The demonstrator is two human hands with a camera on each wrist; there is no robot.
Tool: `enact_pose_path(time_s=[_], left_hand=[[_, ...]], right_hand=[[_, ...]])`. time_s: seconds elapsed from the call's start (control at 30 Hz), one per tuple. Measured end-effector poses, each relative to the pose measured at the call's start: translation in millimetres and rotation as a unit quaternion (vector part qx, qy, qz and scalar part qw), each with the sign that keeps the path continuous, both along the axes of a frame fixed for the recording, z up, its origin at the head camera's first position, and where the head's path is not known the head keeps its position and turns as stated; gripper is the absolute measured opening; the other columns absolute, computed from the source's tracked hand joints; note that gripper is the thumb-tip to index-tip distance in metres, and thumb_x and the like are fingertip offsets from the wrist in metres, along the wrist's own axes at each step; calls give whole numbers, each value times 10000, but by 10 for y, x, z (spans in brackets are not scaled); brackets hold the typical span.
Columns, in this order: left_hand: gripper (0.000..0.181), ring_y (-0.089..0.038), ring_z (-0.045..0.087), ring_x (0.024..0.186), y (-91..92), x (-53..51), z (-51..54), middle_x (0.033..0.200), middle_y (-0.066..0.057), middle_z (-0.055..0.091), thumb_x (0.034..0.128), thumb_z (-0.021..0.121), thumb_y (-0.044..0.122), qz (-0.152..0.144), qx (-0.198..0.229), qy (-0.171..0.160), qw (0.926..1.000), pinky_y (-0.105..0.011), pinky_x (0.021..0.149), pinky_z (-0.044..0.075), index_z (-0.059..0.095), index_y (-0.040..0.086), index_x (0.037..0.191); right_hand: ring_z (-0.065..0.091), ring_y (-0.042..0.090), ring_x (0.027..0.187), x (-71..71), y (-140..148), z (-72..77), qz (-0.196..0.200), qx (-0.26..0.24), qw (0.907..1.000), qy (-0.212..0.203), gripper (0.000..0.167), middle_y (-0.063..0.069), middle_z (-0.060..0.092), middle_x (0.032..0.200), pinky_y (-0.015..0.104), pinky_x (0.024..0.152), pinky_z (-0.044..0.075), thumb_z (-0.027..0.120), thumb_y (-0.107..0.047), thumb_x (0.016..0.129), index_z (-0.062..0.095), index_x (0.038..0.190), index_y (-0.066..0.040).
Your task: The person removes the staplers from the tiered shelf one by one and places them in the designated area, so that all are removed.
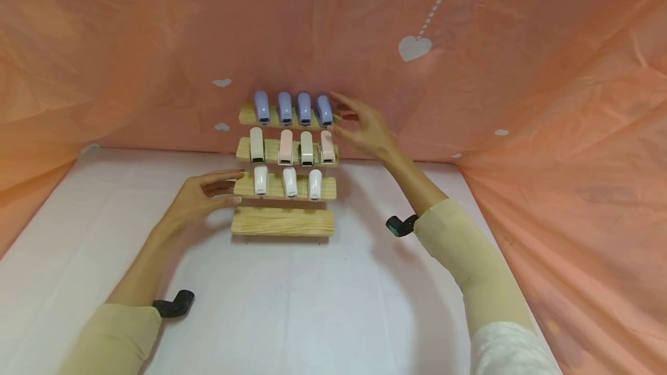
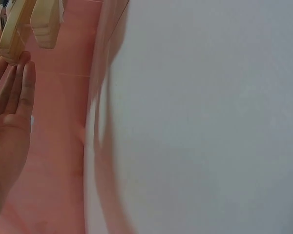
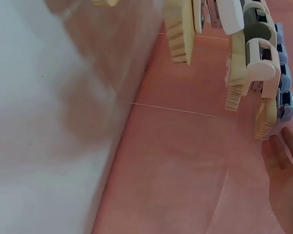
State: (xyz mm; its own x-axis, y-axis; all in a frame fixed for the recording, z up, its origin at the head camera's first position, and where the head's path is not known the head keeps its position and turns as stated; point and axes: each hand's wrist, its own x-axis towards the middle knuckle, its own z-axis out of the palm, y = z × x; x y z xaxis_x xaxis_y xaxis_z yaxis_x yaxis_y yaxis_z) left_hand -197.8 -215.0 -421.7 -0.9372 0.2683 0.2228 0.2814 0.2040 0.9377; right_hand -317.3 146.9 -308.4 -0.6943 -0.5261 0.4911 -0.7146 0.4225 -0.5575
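A stepped wooden display rack (image 1: 283, 222) holds rows of small staplers. On the top board stand several purple staplers (image 1: 304, 109). The board below carries grey staplers (image 1: 257, 144) and pink staplers (image 1: 285, 147), and the third board carries three white staplers (image 1: 289, 182). My left hand (image 1: 200, 197) has its fingers extended at the left end of the third board (image 2: 12, 39); whether it bears on it is unclear. At the upper right, my right hand (image 1: 367, 129) spreads thumb and fingers beside the rightmost purple stapler (image 1: 324, 110), near the top board's end (image 3: 266, 119).
A white tabletop (image 1: 312, 305) lies under the rack. Orange-pink cloth (image 1: 333, 33) with pale hearts hangs close behind the rack and along both sides. Black wrist-worn pieces (image 1: 401, 225) stick out near both cuffs.
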Motion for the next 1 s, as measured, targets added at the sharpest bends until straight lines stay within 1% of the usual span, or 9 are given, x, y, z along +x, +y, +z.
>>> enact_pose_path(time_s=[0.17,0.3,0.43,0.6,0.73,0.77,0.8,0.97,1.0], left_hand=[[516,-47,592,1134,23,-21,-12,1382,-117,581,882,763,83,6,-53,8,10000,-185,934,512,587,0,1360],[502,-50,592,1131,30,-35,-17,1389,-134,572,884,766,108,27,-134,27,9999,-178,939,506,600,5,1347],[490,-65,602,1125,43,-41,-24,1376,-113,585,882,766,95,16,-67,-1,10000,-189,940,511,606,-7,1333],[489,-85,601,1131,77,-38,-20,1366,-106,592,883,767,105,10,-42,-49,10000,-209,960,507,606,-13,1330],[483,-75,604,1122,93,-34,-8,1340,-91,613,882,771,120,60,-88,-65,9999,-182,948,503,614,-3,1323],[480,-73,608,1114,95,-34,-8,1333,-86,617,882,771,118,61,-67,-67,9999,-176,941,504,617,-1,1321],[482,-67,612,1107,98,-36,-10,1318,-65,628,880,772,117,65,-50,-83,9999,-170,931,506,616,-4,1320],[475,-83,620,1094,105,-38,-29,1300,-37,635,881,769,101,60,121,-142,9998,-173,920,514,617,-4,1319],[480,-83,619,1093,105,-35,-31,1294,-28,637,880,771,105,80,105,-164,9998,-172,919,514,616,-1,1321]], right_hand=[[589,231,1181,-73,-52,15,-72,-88,9996,-263,648,99,588,1365,348,1031,474,767,-181,868,505,1454,-91],[593,215,1175,-96,-89,29,-152,-83,9983,-553,661,72,575,1382,333,1019,479,791,-232,858,517,1448,-116],[573,214,1196,-115,-115,28,-162,-65,9958,-899,669,62,546,1418,325,1023,471,783,-241,862,503,1459,-130],[572,232,1180,-143,-126,3,-46,-253,9920,-1239,670,103,559,1390,325,1025,465,775,-174,861,490,1462,-94],[582,241,1167,-139,-106,-1,-7,-418,9911,-1263,661,121,576,1368,331,1016,469,790,-139,843,513,1438,-58],[579,258,1176,-101,-103,34,-34,-450,9905,-1299,660,136,574,1371,352,1028,464,790,-119,838,515,1432,-41],[578,264,1178,-99,-87,38,-53,-486,9901,-1313,661,136,576,1371,353,1032,462,796,-114,830,522,1427,-38],[584,273,1178,-82,28,47,-177,-657,9866,-1483,681,135,572,1387,358,1030,472,815,-91,812,530,1429,-47],[592,256,1170,-111,61,15,-189,-689,9861,-1499,682,121,576,1386,337,1014,483,821,-102,812,534,1430,-64]])
